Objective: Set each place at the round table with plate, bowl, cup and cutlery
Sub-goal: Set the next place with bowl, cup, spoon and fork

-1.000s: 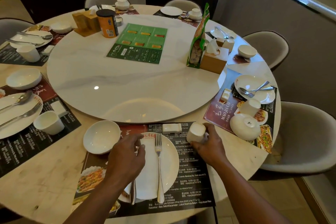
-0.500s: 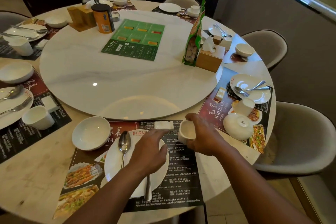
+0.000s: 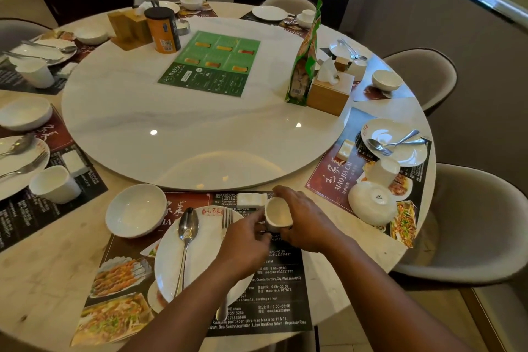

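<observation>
Right hand (image 3: 307,223): fingers curl round cup (image 3: 277,215). Left hand (image 3: 245,241): fingertips curled against cup's near side; pinch or mere touch, cannot tell. Cup at 2 o'clock off plate (image 3: 197,263), just beside fork (image 3: 227,218) tines, over mat (image 3: 283,288). Mouth up, seemingly tipped slightly toward 6 o'clock; long axis near upright. Best course, likely: level it, seat base flat on mat, clear of plate rim.
</observation>
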{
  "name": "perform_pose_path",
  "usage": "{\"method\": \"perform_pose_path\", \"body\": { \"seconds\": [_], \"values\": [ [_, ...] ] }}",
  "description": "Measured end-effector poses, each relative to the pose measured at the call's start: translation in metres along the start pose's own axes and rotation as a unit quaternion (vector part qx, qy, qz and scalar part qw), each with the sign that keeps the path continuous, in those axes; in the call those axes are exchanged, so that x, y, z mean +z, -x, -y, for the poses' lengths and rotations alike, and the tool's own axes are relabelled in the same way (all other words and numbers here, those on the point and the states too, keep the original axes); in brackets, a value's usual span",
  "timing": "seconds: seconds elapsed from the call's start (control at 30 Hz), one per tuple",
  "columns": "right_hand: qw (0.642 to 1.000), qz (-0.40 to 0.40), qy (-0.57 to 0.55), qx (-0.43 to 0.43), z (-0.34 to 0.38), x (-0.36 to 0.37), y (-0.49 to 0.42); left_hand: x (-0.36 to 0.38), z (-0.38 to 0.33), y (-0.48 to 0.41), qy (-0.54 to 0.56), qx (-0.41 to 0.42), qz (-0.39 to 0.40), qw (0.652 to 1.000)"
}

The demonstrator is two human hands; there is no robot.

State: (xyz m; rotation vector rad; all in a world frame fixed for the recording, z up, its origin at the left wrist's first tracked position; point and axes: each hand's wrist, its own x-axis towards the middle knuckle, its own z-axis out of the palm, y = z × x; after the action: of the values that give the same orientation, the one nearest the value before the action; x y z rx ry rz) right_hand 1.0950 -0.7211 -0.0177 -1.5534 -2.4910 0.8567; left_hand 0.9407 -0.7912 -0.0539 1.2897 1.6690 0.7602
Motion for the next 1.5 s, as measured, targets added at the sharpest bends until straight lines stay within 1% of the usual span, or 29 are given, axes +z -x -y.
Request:
{"method": "perform_pose_path", "body": {
  "seconds": [0.1,0.4,0.73,0.93,1.1,1.3,1.5],
  "values": [
    [1.000,0.005,0.001,-0.012,0.003,-0.001,-0.001,0.000,-0.001,0.000,0.015,-0.010,-0.010,1.000],
    [1.000,0.009,0.016,-0.004,-0.005,-0.001,0.000,0.007,-0.007,0.003,0.029,-0.016,-0.010,0.999],
    [1.000,0.001,0.022,-0.012,-0.008,0.003,0.001,0.009,-0.011,0.008,0.028,-0.032,-0.001,0.999],
    [0.999,-0.012,0.023,-0.022,-0.012,0.008,0.001,0.013,-0.010,0.013,0.037,-0.028,-0.014,0.999],
    [1.000,-0.020,0.017,-0.018,-0.014,0.013,0.002,0.012,-0.004,0.027,0.041,-0.040,-0.014,0.998],
    [1.000,-0.016,-0.004,0.008,-0.016,0.016,0.004,0.000,0.006,0.043,0.042,-0.032,-0.035,0.998],
    [0.990,-0.011,-0.062,0.123,-0.039,0.021,0.039,-0.033,0.017,0.068,0.034,-0.020,-0.097,0.995]
  ]
}}
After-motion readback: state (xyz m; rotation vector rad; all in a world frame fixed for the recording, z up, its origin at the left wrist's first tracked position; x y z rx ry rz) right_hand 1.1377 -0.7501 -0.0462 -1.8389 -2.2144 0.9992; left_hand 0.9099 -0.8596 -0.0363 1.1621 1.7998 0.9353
